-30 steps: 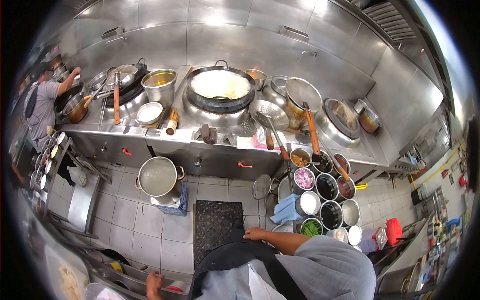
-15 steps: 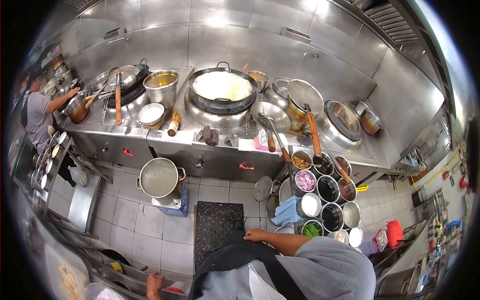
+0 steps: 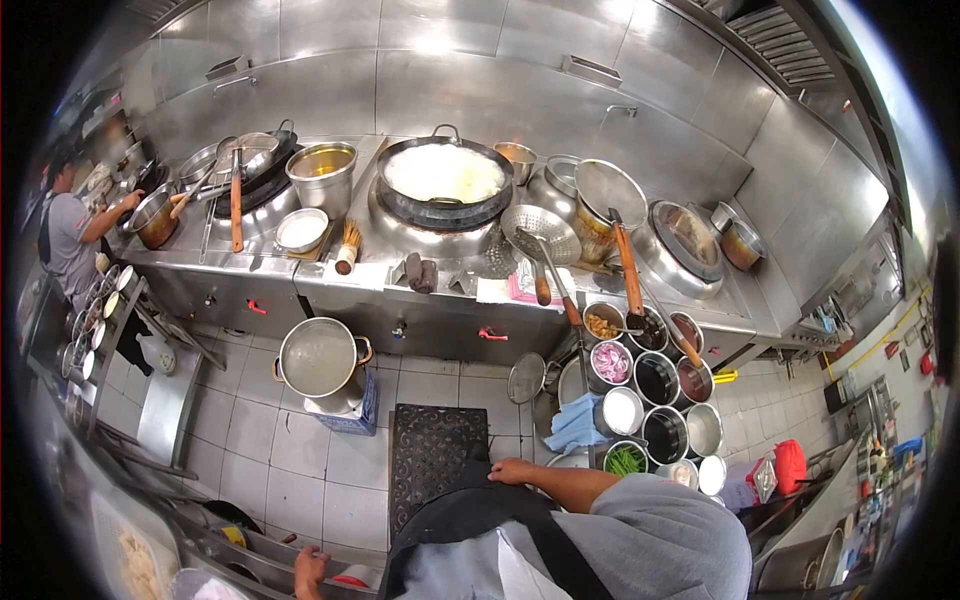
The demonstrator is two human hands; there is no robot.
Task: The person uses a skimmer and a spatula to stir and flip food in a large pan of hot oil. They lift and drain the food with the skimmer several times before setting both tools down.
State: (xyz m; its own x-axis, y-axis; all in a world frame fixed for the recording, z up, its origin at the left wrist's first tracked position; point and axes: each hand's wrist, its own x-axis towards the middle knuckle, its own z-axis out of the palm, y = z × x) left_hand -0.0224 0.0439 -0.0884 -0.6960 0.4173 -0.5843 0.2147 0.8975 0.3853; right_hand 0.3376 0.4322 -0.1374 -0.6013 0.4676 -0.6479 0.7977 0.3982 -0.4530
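Note:
My right hand (image 3: 512, 470) rests against the front of my black apron (image 3: 450, 515), its fingers loosely curled together with nothing visible in them. Low on the left, my left hand (image 3: 311, 571) lies at the edge of a steel counter (image 3: 345, 556), fingers stretched along it and partly hidden. Beside that hand sits a small red-and-white container (image 3: 355, 576). Ahead on the range, a large wok (image 3: 447, 207) holds bubbling, foamy pale liquid (image 3: 445, 172). Neither hand touches the wok.
A two-handled pot (image 3: 318, 355) of liquid stands on a blue crate (image 3: 350, 412). Seasoning tubs (image 3: 657, 378), onions (image 3: 611, 362) and chopped greens (image 3: 625, 460) are on the right. A perforated skimmer (image 3: 541, 230) lies on the range. A co-worker (image 3: 72, 240) stands far left; a floor mat (image 3: 438, 455) lies ahead.
The co-worker at far left has shifted slightly, with the reaching arm lower and farther left. My hands keep their places. The foam in the wok looks slightly different.

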